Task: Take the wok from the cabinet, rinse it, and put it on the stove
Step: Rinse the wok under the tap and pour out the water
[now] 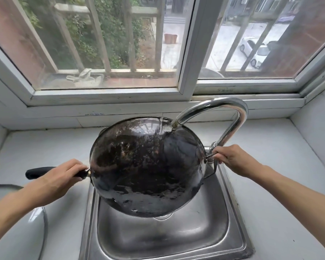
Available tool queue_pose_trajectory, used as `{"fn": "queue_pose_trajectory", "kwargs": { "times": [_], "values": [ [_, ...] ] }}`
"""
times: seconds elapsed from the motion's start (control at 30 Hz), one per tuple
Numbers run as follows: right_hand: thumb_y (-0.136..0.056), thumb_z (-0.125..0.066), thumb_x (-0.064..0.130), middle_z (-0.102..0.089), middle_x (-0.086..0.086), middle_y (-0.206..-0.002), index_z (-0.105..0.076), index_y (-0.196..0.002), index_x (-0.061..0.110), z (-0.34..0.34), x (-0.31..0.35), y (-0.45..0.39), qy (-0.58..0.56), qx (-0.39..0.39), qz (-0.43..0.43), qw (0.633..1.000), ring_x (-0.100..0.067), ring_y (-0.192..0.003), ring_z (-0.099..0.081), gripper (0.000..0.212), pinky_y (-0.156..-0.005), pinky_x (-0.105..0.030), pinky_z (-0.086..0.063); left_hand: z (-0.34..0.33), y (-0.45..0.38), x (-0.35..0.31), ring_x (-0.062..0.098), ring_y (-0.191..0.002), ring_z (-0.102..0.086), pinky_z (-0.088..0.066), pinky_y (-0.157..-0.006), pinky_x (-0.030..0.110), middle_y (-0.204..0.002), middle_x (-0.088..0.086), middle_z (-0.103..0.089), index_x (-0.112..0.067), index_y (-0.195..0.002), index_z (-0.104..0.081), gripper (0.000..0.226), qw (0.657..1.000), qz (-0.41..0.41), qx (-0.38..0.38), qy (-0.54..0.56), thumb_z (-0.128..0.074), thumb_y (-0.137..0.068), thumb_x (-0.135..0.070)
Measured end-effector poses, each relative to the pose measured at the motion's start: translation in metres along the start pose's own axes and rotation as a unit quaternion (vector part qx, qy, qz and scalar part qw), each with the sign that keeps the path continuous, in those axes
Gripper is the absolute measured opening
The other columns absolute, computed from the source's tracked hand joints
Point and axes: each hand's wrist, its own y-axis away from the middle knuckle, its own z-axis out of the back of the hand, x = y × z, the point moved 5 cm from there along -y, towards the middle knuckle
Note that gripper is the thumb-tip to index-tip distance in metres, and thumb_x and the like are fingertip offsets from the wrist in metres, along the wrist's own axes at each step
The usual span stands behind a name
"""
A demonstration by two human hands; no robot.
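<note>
A wide window with white frames and outside bars runs across the wall above the pale counter. Set into that counter is a steel sink, its basin wet and scuffed. Over the sink, held clear of the basin and tilted toward the person, is the black wok, its dark inner surface glistening. A curved chrome faucet arches from the right, and its spout ends just above the wok's far rim; a thin stream seems to fall there, though glare makes that hard to be sure of. The left hand is wrapped tight around the wok's long black handle close to the pan. The right hand is closed on the small metal loop at the wok's opposite rim, beside the faucet's base.
</note>
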Motion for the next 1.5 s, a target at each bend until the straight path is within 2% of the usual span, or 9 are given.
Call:
{"fn": "queue_pose_trajectory", "kwargs": {
  "times": [0.23, 0.37, 0.47, 0.57, 0.73, 0.93, 1.1, 1.33, 1.5],
  "values": [
    [-0.087, -0.034, 0.068, -0.061, 0.002, -0.07, -0.056, -0.082, 0.019, 0.0, -0.001, -0.003, 0.011, 0.011, -0.004, 1.0, -0.017, -0.066, -0.058, 0.054, -0.063, -0.04, -0.05, -0.005, 0.002, 0.006, 0.005, -0.087, -0.055, -0.043, -0.079, 0.017, -0.108, -0.012, -0.049, -0.019, -0.118, -0.055, 0.035, 1.0, 0.005, 0.007, 0.006, -0.038, -0.096, -0.04],
    [-0.094, -0.051, 0.041, -0.062, 0.004, -0.071, -0.056, -0.08, 0.023, 0.0, 0.002, -0.005, -0.003, 0.015, -0.013, 1.0, -0.012, -0.066, -0.058, 0.024, -0.064, -0.037, -0.049, -0.004, 0.007, 0.008, 0.0, -0.092, -0.052, -0.042, -0.079, 0.016, -0.109, -0.014, -0.049, -0.02, -0.121, -0.055, 0.041, 1.0, 0.006, 0.011, 0.012, -0.033, -0.098, -0.045],
    [-0.095, -0.055, 0.033, -0.06, 0.008, -0.069, -0.055, -0.077, 0.024, 0.001, 0.004, -0.006, -0.004, 0.016, -0.012, 1.0, -0.007, -0.066, -0.057, 0.02, -0.062, -0.035, -0.047, -0.004, 0.008, 0.008, -0.002, -0.093, -0.051, -0.042, -0.08, 0.014, -0.11, -0.014, -0.05, -0.02, -0.121, -0.055, 0.042, 1.0, 0.009, 0.011, 0.008, -0.031, -0.099, -0.047],
    [-0.093, -0.051, 0.043, -0.062, 0.007, -0.07, -0.054, -0.078, 0.023, 0.001, 0.004, -0.005, -0.001, 0.016, -0.012, 1.0, -0.008, -0.067, -0.059, 0.025, -0.064, -0.037, -0.05, -0.005, 0.011, 0.009, -0.001, -0.094, -0.052, -0.042, -0.08, 0.016, -0.111, -0.015, -0.05, -0.021, -0.121, -0.054, 0.042, 1.0, 0.013, 0.013, 0.003, -0.031, -0.099, -0.048],
    [-0.082, -0.03, 0.079, -0.063, 0.006, -0.069, -0.055, -0.085, 0.025, 0.005, 0.008, 0.0, 0.02, -0.003, 0.035, 0.999, -0.011, -0.065, -0.058, 0.06, -0.061, -0.035, -0.048, -0.007, 0.02, 0.006, 0.003, -0.092, -0.051, -0.041, -0.08, 0.022, -0.103, -0.018, -0.053, -0.025, -0.119, -0.054, 0.04, 1.0, 0.01, 0.013, -0.01, -0.029, -0.1, -0.049],
    [-0.085, -0.03, 0.075, -0.048, 0.02, -0.064, -0.056, -0.09, 0.028, 0.011, 0.016, 0.013, 0.043, -0.005, 0.089, 0.995, 0.0, -0.064, -0.048, 0.054, -0.056, -0.014, -0.033, -0.007, 0.025, -0.001, 0.004, -0.087, -0.049, -0.039, -0.076, 0.024, -0.1, -0.023, -0.049, -0.031, -0.121, -0.051, 0.03, 1.0, -0.008, 0.014, -0.012, -0.033, -0.1, -0.044],
    [-0.093, -0.035, 0.064, -0.063, 0.008, -0.081, -0.06, -0.096, 0.02, 0.013, 0.019, 0.026, 0.071, 0.01, 0.139, 0.988, -0.012, -0.07, -0.052, 0.051, -0.065, -0.029, -0.044, -0.006, 0.026, -0.009, 0.002, -0.084, -0.046, -0.038, -0.075, 0.024, -0.098, -0.023, -0.049, -0.028, -0.117, -0.052, 0.027, 0.999, -0.036, 0.001, -0.025, -0.036, -0.099, -0.041],
    [-0.097, -0.031, 0.058, -0.057, 0.0, -0.075, -0.058, -0.093, 0.015, 0.019, 0.032, 0.057, 0.168, -0.002, 0.192, 0.967, -0.023, -0.065, -0.052, 0.051, -0.058, -0.036, -0.048, -0.001, 0.034, -0.029, 0.011, -0.081, -0.045, -0.034, -0.069, 0.027, -0.095, -0.024, -0.037, -0.029, -0.098, -0.046, 0.018, 0.993, -0.064, -0.038, -0.087, -0.033, -0.099, -0.041],
    [-0.099, -0.029, 0.052, -0.058, -0.003, -0.077, -0.057, -0.094, 0.012, 0.015, 0.036, 0.081, 0.222, 0.014, 0.212, 0.952, -0.025, -0.068, -0.054, 0.05, -0.06, -0.04, -0.051, 0.0, 0.046, -0.042, 0.016, -0.083, -0.053, -0.034, -0.07, 0.03, -0.097, -0.012, -0.058, -0.021, -0.103, -0.058, 0.031, 0.99, -0.058, -0.042, -0.121, -0.034, -0.098, -0.041]
  ]
}}
